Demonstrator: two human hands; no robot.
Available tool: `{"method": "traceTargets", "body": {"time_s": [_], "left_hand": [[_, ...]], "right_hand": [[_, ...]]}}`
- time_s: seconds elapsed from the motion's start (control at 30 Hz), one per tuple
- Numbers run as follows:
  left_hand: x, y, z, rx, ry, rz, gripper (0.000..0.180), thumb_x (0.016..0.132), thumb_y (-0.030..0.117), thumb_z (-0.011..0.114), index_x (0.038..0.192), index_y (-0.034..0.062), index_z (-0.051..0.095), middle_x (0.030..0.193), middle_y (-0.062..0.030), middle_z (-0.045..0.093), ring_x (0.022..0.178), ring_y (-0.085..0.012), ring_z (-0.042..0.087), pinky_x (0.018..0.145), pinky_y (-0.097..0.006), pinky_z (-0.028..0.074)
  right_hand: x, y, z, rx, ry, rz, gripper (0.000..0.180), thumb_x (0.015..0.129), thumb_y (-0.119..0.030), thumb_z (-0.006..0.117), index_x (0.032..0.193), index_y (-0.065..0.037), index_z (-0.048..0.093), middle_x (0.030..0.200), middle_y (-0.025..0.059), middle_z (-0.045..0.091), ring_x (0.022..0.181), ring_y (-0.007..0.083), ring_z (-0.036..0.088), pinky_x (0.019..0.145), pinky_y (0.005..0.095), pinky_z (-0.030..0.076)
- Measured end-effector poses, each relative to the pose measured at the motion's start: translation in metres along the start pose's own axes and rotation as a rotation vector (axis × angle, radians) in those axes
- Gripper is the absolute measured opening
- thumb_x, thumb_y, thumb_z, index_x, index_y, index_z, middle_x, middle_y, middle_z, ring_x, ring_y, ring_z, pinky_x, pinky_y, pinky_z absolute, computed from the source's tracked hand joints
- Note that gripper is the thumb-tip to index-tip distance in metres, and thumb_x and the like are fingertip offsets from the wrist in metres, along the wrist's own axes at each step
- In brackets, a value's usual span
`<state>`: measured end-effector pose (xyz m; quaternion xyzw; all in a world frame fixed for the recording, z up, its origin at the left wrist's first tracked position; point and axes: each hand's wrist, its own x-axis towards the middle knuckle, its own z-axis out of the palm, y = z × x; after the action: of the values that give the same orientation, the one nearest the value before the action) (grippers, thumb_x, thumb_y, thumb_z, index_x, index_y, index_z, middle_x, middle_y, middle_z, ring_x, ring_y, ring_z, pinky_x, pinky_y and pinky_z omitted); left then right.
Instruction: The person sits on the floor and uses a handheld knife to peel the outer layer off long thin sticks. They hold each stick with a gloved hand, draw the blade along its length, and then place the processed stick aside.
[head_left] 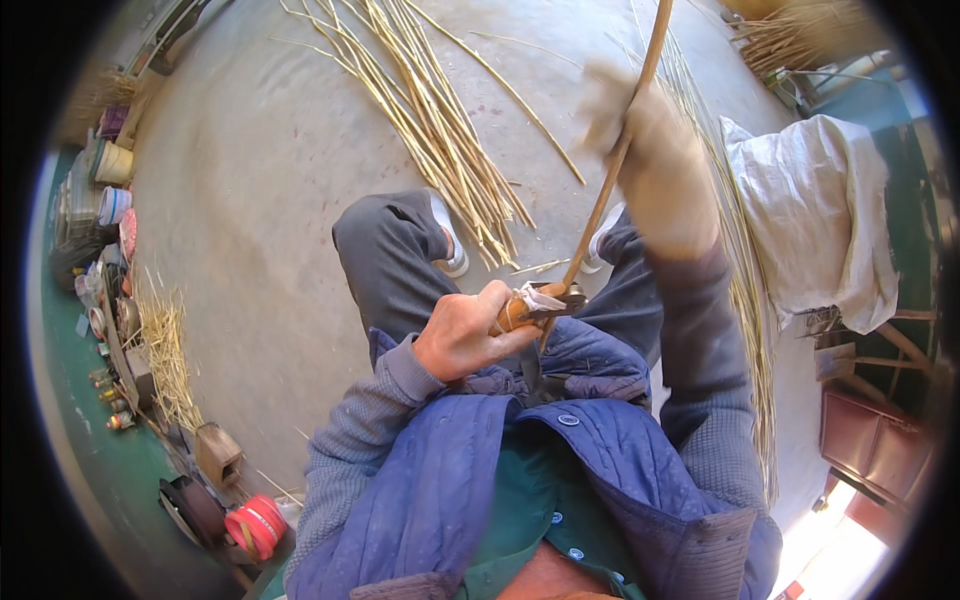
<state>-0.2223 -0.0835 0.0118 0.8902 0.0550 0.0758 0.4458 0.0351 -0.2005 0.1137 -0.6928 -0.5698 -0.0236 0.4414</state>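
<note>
Gripping one long tan cane (612, 170), the gloved right hand (655, 165) has its fingers closed round the stalk up high; the cane runs from the top edge down to the lap, upper end cut off by the frame. Left hand (462, 335), bare, is clenched on one small knife (535, 306) with a rounded wooden handle and a strip of pale tape or cloth near the blade; the blade meets the cane's lower end just above the knees. Blade edge mostly hidden by the cane and thumb, so the exact contact is hard to make out. Right glove is pale, fuzzy, motion-blurred. Two knees in grey trousers, two white-soled shoes partly hidden beneath them. Blue quilted vest (470, 480) over a grey knit sleeve, green shirt under it.

Outward: one loose fan of thin yellow stalks (430, 120) on the grey concrete floor (260, 180), too many to count. A second long run of stalks along the right, partly behind the right arm. One white woven sack (820, 215), crumpled. One red tape roll (255, 525) lower left, beside one dark round disc. Left-edge clutter of cups and tubs is tiny and warped, not countable.
</note>
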Motion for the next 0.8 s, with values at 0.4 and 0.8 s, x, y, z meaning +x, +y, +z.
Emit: {"method": "traceTargets", "body": {"time_s": [0.4, 0.8], "left_hand": [[0.061, 0.011, -0.052, -0.226, 0.032, -0.058, 0.038, 0.088, 0.018, 0.088, 0.113, -0.0025, 0.068, 0.079, -0.0147, 0.069, 0.065, -0.018, 0.066, 0.063, -0.033, 0.055], [0.133, 0.034, -0.043, -0.693, 0.148, -0.161, 0.022, 0.104, 0.015, 0.072, 0.116, -0.0009, 0.061, 0.076, -0.0011, 0.064, 0.056, -0.0061, 0.057, 0.05, -0.022, 0.047]], "right_hand": [[0.051, 0.003, 0.024, 1.259, 0.358, 0.483, 0.049, 0.117, -0.041, 0.044, 0.117, 0.001, 0.068, 0.069, -0.0011, 0.056, 0.055, 0.011, 0.049, 0.052, 0.0287, 0.046], [-0.063, -0.034, 0.071, 0.701, 0.223, 0.809, 0.037, 0.114, -0.03, 0.057, 0.135, -0.001, 0.062, 0.085, 0.0038, 0.071, 0.074, 0.0089, 0.066, 0.067, 0.0267, 0.055]]}}
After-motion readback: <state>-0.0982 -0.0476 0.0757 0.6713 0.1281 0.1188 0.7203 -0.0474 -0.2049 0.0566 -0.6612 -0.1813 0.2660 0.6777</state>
